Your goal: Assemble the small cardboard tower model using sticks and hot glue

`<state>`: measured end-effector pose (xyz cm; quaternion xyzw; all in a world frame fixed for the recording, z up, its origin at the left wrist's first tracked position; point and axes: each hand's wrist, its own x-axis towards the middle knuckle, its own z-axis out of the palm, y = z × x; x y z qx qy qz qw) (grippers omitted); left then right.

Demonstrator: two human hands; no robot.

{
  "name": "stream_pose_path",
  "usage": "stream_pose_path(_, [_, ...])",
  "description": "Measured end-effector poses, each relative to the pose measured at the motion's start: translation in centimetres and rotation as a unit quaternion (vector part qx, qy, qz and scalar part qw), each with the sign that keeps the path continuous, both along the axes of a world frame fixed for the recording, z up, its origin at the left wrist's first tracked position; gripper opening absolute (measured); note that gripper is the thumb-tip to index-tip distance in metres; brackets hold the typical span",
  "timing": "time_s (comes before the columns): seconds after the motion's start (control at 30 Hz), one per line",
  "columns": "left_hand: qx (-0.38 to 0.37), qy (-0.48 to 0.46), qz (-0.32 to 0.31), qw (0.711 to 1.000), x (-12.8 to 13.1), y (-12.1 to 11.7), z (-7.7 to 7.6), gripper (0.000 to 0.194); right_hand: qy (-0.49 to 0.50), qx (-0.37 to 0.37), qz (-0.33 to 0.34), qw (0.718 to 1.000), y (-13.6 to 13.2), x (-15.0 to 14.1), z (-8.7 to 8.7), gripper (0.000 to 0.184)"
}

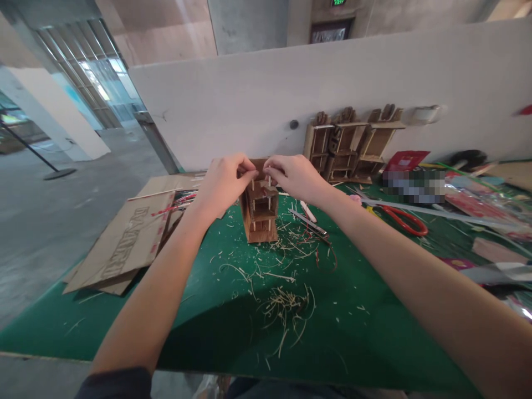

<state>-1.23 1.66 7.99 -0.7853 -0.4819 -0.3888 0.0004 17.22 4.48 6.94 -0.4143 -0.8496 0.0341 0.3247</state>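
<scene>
A small tiered cardboard structure (262,206) is seen standing upright on a green tabletop (233,332), near the centre of the view, with two bare hands set at its top. At its eleven o'clock, the thumb and forefinger of the left hand (228,178) are nearly closed together; whether anything is pinched between them cannot be told. At its one o'clock, a pale stick (270,179) is pinched in the fingertips of the right hand (296,174). Fine shavings (286,302) are scattered toward six o'clock, and a metal tool (308,223) is laid near the structure at four o'clock. Three similar cardboard frames (343,147) are stood against a pale partition (233,105) at two o'clock. Red-handled scissors (405,220) are seen at three o'clock, and flattened cardboard (128,244) is spread at eight o'clock.
</scene>
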Motion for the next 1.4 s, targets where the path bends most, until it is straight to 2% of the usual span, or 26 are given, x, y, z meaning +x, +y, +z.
stream_pose_path(0.47, [-0.005, 0.005, 0.010, 1.000, -0.14, 0.16, 0.05, 0.009, -0.011, 0.018, -0.005, 1.000, -0.56, 0.13, 0.27, 0.026])
stream_pose_path(0.77, [0.006, 0.029, 0.003, 1.000, 0.03, -0.07, 0.15, 0.008, -0.002, 0.022, -0.023, 0.999, -0.29, 0.19, -0.36, 0.027])
stream_pose_path(1.4, [0.009, 0.021, 0.021, 1.000, 0.16, 0.16, -0.05, 0.009, -0.004, 0.003, -0.017, 1.000, -0.10, 0.12, -0.02, 0.030])
